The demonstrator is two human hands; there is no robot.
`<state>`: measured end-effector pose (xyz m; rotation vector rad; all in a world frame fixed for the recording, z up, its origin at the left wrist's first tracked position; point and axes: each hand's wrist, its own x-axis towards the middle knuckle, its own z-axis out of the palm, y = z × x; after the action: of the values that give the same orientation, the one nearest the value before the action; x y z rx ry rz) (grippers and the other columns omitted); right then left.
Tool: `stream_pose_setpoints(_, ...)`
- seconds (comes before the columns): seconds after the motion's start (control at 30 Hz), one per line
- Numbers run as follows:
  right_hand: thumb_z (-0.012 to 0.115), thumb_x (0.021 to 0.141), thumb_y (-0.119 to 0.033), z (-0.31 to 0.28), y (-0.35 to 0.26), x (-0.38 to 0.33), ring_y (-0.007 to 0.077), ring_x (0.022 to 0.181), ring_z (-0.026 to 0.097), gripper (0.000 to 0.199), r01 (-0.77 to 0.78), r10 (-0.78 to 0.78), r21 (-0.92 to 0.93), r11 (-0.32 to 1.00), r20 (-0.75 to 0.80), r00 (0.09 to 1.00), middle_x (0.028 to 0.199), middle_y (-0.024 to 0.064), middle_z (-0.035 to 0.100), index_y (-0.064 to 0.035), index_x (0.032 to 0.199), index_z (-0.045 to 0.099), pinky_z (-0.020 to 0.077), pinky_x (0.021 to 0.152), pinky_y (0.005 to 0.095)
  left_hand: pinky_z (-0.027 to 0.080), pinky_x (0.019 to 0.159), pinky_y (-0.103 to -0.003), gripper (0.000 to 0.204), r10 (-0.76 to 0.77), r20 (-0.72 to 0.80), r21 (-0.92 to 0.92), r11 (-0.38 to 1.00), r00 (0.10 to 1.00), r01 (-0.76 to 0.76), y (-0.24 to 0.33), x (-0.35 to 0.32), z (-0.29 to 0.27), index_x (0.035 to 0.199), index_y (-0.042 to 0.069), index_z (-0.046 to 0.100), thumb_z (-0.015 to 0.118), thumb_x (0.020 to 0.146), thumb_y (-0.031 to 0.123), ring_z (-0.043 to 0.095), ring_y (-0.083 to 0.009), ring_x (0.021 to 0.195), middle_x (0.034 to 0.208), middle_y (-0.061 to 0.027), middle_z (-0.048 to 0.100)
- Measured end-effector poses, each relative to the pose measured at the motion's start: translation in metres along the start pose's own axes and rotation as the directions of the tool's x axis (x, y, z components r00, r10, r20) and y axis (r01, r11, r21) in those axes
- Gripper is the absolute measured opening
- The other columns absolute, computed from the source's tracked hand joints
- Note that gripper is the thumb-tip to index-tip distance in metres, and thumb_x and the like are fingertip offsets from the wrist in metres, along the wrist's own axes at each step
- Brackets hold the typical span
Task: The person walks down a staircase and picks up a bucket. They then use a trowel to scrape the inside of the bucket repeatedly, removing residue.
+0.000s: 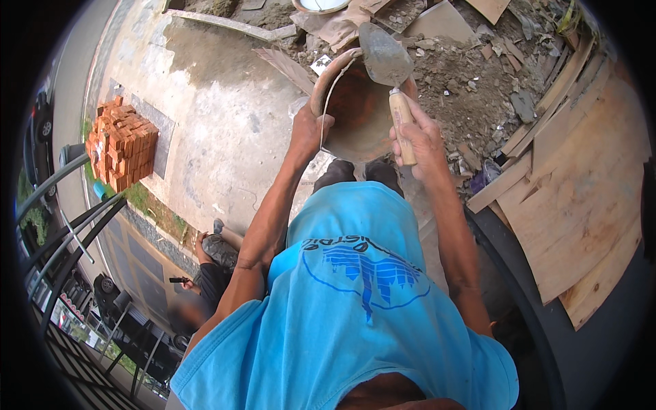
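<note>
My left hand [309,130] grips the left rim of a round, worn bucket [362,140], whose inside is stained reddish and grey. A thin wire handle [329,92] lies along that rim. In my right hand [425,140] is a trowel [387,58], its fingers wrapped round the wooden handle. The trowel's grey, dirt-caked blade points away from me, over the bucket's far right rim. The bucket is tilted with its mouth toward me. Its outer wall and base are mostly hidden.
Rubble and soil [458,89] spread beyond the bucket. Wooden boards [574,198] lean at the right. A stack of orange bricks [123,143] stands on the left along the concrete pavement [212,143]. Another person [212,280] is at the lower left with a phone [179,279]. A white-topped container [320,5] sits at the far edge.
</note>
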<state>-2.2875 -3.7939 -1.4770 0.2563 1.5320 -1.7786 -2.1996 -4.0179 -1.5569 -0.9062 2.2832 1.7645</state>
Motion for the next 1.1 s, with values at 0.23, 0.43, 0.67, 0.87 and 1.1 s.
stream_pose_setpoints(0.23, 0.054, 0.081, -0.009, -0.024, -0.014, -0.005, 0.0148, 0.057, 0.06, 0.066, 0.224, -0.375, -0.494, 0.84, -0.23, 0.898, 0.092, 0.014, 0.066, -0.0047, 0.146, 0.05, 0.0474, 0.047, 0.0271, 0.052, 0.078, -0.05, 0.071, 0.26, -0.104, 0.202, 0.95, 0.96, -0.236, -0.019, -0.001, -0.007, 0.146, 0.001, 0.046, 0.059, 0.077, 0.009, 0.066, -0.0492, 0.087, 0.096, -0.0353, 0.066)
stream_pose_setpoints(0.43, 0.053, 0.079, -0.005, -0.052, 0.005, -0.006, 0.0225, 0.083, 0.067, 0.065, 0.066, -0.317, -0.766, 0.639, -0.184, 0.93, 0.109, 0.021, 0.069, -0.0045, 0.144, 0.053, 0.0542, 0.075, 0.0339, 0.052, 0.078, -0.049, 0.076, 0.296, -0.159, 0.258, 0.933, 0.942, -0.249, -0.015, -0.007, -0.016, 0.15, 0.004, 0.042, 0.059, 0.076, 0.001, 0.067, -0.0481, 0.088, 0.1, -0.034, 0.066)
stream_pose_setpoints(0.67, 0.051, 0.078, -0.007, -0.043, -0.005, -0.031, 0.0197, 0.067, 0.061, 0.067, 0.204, -0.374, -0.654, 0.728, -0.13, 0.918, 0.103, 0.0175, 0.068, -0.0067, 0.145, 0.053, 0.0531, 0.064, 0.034, 0.051, 0.079, -0.049, 0.078, 0.407, -0.195, 0.342, 0.881, 0.893, -0.327, -0.005, -0.015, -0.013, 0.153, 0.009, 0.039, 0.059, 0.079, -0.004, 0.065, -0.0472, 0.091, 0.102, -0.0282, 0.066)
stream_pose_setpoints(0.87, 0.051, 0.081, -0.007, -0.06, -0.007, -0.04, 0.0148, 0.06, 0.057, 0.066, -0.02, -0.16, -0.559, 0.829, -0.271, 0.949, 0.097, 0.0136, 0.067, -0.0092, 0.146, 0.053, 0.0503, 0.057, 0.0316, 0.051, 0.077, -0.048, 0.08, 0.537, -0.211, 0.417, 0.805, 0.816, -0.422, -0.01, -0.022, -0.024, 0.155, 0.012, 0.036, 0.058, 0.08, -0.005, 0.064, -0.0425, 0.088, 0.1, -0.0249, 0.063)
stream_pose_setpoints(1.1, 0.053, 0.081, -0.009, -0.06, 0.009, -0.038, 0.012, 0.062, 0.057, 0.065, 0.082, -0.222, -0.559, 0.825, -0.189, 0.957, 0.097, 0.0113, 0.067, -0.0075, 0.145, 0.053, 0.0485, 0.054, 0.0282, 0.051, 0.083, -0.043, 0.071, 0.451, -0.229, 0.397, 0.852, 0.863, -0.34, -0.001, -0.014, -0.026, 0.153, 0.012, 0.041, 0.058, 0.085, -0.005, 0.067, -0.0339, 0.091, 0.101, -0.0205, 0.067)
